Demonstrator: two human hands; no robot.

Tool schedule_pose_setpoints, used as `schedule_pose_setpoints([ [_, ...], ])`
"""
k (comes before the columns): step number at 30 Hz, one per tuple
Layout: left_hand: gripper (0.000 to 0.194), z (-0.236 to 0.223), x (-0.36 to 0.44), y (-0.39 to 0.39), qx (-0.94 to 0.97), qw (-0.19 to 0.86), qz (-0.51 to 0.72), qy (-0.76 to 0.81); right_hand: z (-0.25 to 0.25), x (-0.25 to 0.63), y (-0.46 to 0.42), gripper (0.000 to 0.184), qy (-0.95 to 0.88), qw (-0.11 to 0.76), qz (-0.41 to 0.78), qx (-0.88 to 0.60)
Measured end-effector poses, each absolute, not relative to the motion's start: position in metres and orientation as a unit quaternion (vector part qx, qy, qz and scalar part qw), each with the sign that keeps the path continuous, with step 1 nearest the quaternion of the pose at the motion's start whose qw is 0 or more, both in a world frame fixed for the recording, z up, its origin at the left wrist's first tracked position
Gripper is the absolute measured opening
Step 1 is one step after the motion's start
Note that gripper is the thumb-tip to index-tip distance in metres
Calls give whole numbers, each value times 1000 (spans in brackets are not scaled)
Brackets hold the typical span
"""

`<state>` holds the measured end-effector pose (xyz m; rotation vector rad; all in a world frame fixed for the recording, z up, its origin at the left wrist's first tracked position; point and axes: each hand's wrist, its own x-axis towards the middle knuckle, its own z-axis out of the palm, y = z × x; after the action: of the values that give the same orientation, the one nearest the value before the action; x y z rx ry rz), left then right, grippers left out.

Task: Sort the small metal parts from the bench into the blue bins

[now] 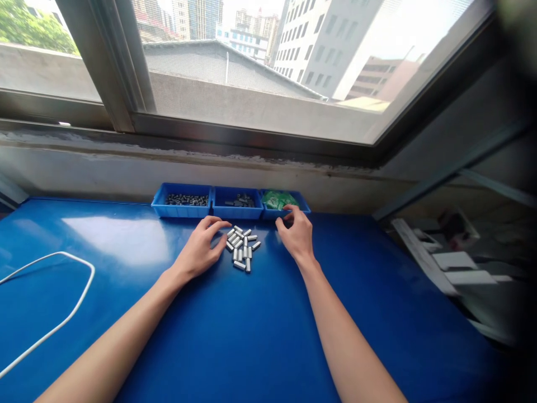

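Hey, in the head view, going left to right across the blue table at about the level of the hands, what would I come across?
White cable, left hand, loose cluster of short silvery pieces, right hand.
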<state>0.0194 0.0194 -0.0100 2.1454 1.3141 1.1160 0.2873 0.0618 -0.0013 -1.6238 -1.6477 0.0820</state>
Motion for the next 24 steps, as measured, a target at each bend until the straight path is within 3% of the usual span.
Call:
schedule_pose_setpoints([
  [7,34,-10,20,18,794,185,367,448,4,290,58,42,-662,415,49,-622],
  [14,33,-14,19,19,794,182,368,448,13,271,50,47,-686,283,-13,-670],
  [24,34,-9,18,16,809,180,358,430,12,268,43,49,-688,325,16,-649],
])
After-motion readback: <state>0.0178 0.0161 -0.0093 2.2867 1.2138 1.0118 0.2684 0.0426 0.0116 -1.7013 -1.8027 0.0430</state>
